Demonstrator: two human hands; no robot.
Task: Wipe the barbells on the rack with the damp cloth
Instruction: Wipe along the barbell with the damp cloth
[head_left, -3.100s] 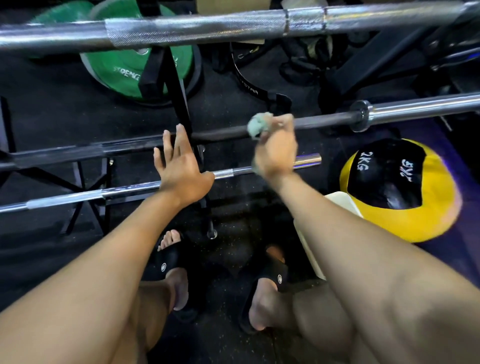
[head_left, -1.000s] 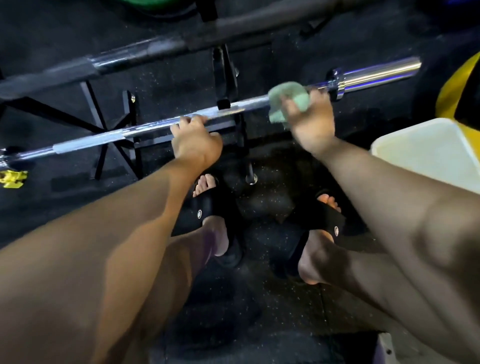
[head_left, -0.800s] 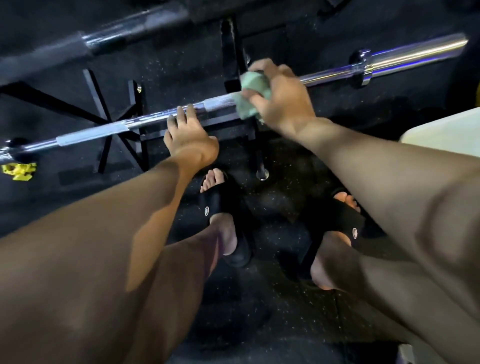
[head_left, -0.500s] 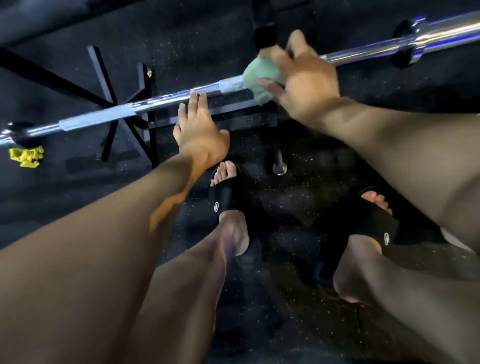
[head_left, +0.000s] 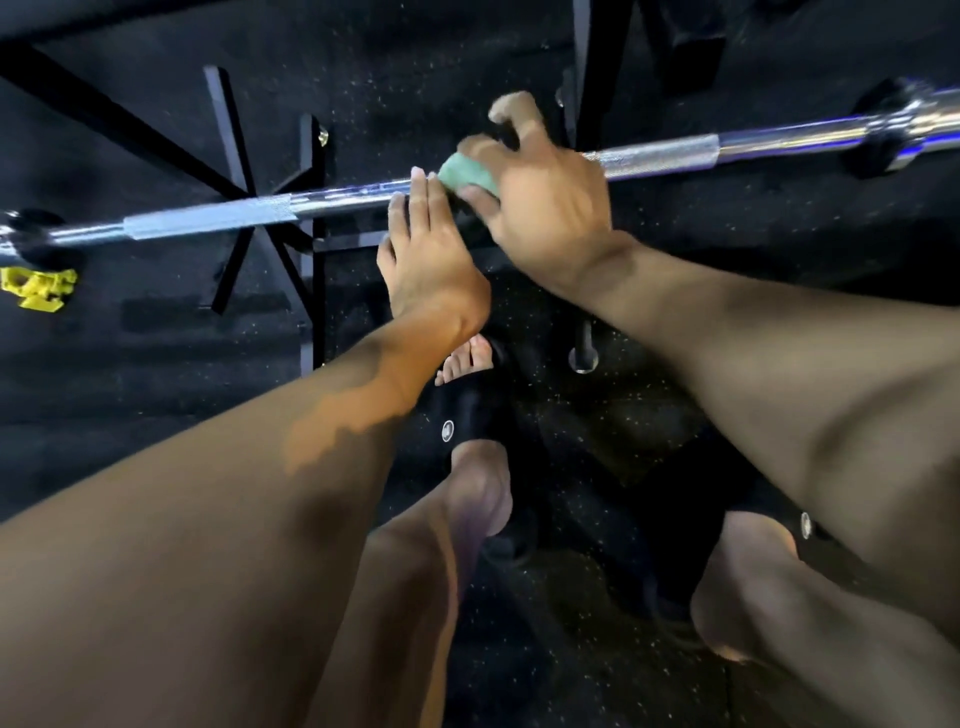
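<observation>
The barbell (head_left: 467, 189) lies across the black rack (head_left: 311, 244), running from lower left to upper right above the floor. Your damp cloth (head_left: 467, 174), pale green and bunched, sits on the smooth centre section of the shaft, between the two knurled zones. Your right hand (head_left: 545, 208) grips the cloth, fingers curled over it and round the bar. Your left hand (head_left: 431, 254) lies just beside the cloth, fingers straight and extended, fingertips touching the shaft. The two hands are almost in contact. A sleeve collar (head_left: 883, 135) shows at the bar's right end. A yellow clip (head_left: 39, 288) lies on the speckled black floor (head_left: 130, 389) at the left. Your feet stand in black slides (head_left: 467, 415) below the bar.
</observation>
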